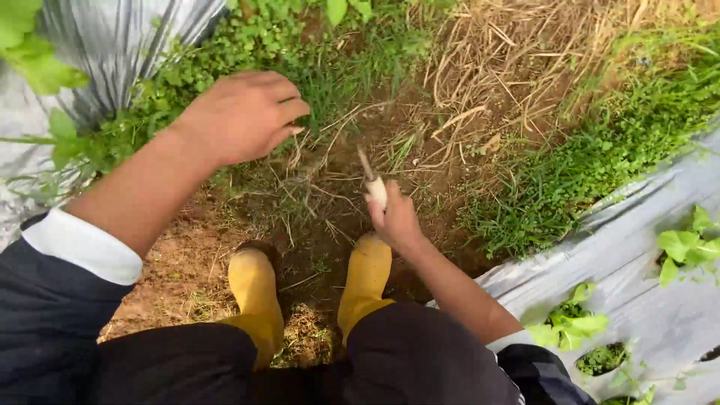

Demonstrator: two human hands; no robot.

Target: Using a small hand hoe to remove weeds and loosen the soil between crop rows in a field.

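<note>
1. Beneath and around both hands: a strip of bare brown soil [330,225], scattered with dry straw and thin roots, running between two plastic-covered beds.
2. Beyond the right hand, toward the far side: a broad patch of dry straw [525,67], pale and tangled, lying flat over the ground.
3. Off to the right of the right hand: grey plastic mulch sheeting [637,262], with leafy green seedlings [574,322] poking up through holes cut in it.
4. Off to the left of the left hand: a second stretch of grey plastic sheeting [120,52], wrinkled, with broad green leaves [30,52] hanging over it.
5. Directly under and past the left hand: low green weeds [225,45] and grass, dense along the edge of the sheeting.
6. Between the right hand and the right-side sheeting: another band of green weeds [570,172], thick and low.
7. Below both hands, nearer the body: two yellow rubber boots [255,292], planted apart on the soil, dark trousers above them.
8. Left hand [244,116]: raised over the weeds, palm down, fingers curled loosely inward, gripping nothing visible; dark sleeve with a white cuff pushed back on the forearm.
9. Right hand [394,217]: lower down, just above the right boot toe, clenched around a small tool with a pale handle [375,187].
10. Tool's thin tip: pointing up and away from the right hand over the soil, roughly midway between the two hands; blade shape too small to tell.
</note>
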